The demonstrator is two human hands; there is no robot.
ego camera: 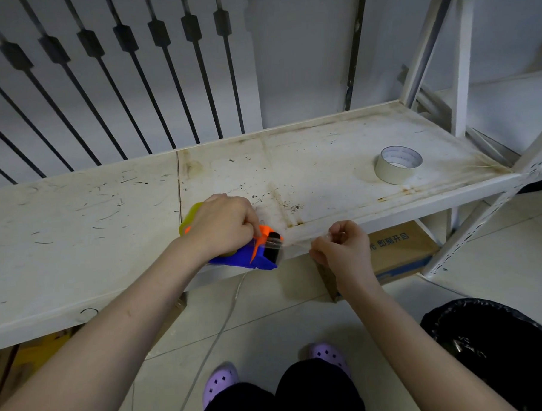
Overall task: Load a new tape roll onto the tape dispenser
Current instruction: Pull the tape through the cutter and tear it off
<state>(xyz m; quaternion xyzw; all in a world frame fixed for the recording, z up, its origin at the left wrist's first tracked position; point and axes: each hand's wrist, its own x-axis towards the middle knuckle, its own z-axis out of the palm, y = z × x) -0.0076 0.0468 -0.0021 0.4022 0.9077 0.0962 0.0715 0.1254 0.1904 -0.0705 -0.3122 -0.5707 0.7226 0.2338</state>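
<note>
The only legible writing stood on the cardboard box (pixel 402 252) under the front edge of the white shelf (pixel 323 159), near its right corner post. Blue Chinese characters ran along the box's top face (upside down to the camera), and they looked like "开启" with a few more characters beside them, partly hidden by the right hand (pixel 340 245). The tape roll (pixel 397 165) near the shelf's right end bore faint marks inside its core, too small to read.
</note>
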